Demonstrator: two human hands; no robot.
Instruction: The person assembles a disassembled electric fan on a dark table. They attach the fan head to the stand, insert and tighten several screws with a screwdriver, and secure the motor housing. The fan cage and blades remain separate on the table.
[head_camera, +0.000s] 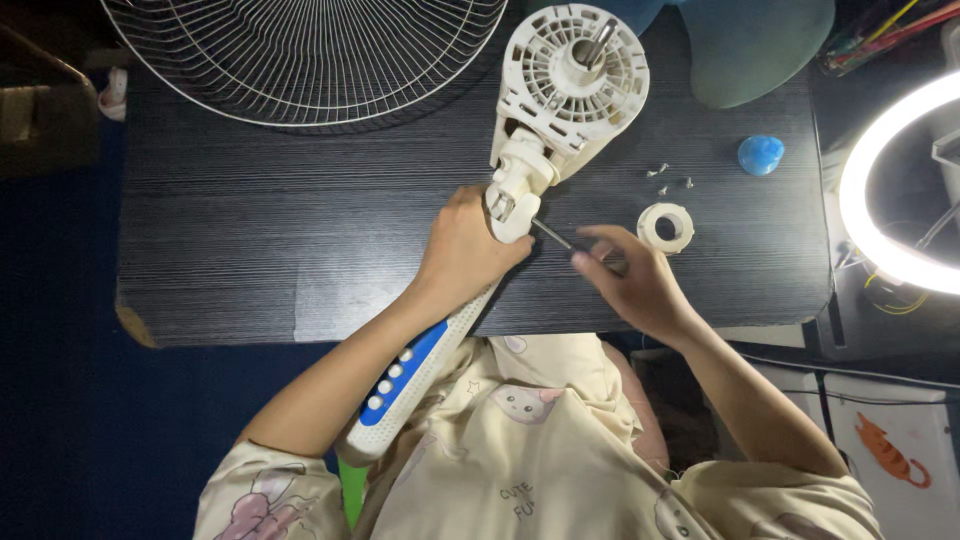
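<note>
A white fan body lies across the dark wooden table (260, 230), its round motor housing (575, 75) far from me and its stand with a blue button panel (400, 385) over my lap. My left hand (462, 250) grips the fan's neck joint (520, 180). My right hand (625, 275) holds a thin screwdriver (552, 236) whose tip points at the neck joint.
A wire fan guard (300, 55) rests at the table's far left. Teal fan blades (755, 45) sit at the far right. Small screws (665, 175), a white plastic ring nut (666, 226) and a blue cap (761, 154) lie on the right. A lit ring light (880, 200) stands beside the table.
</note>
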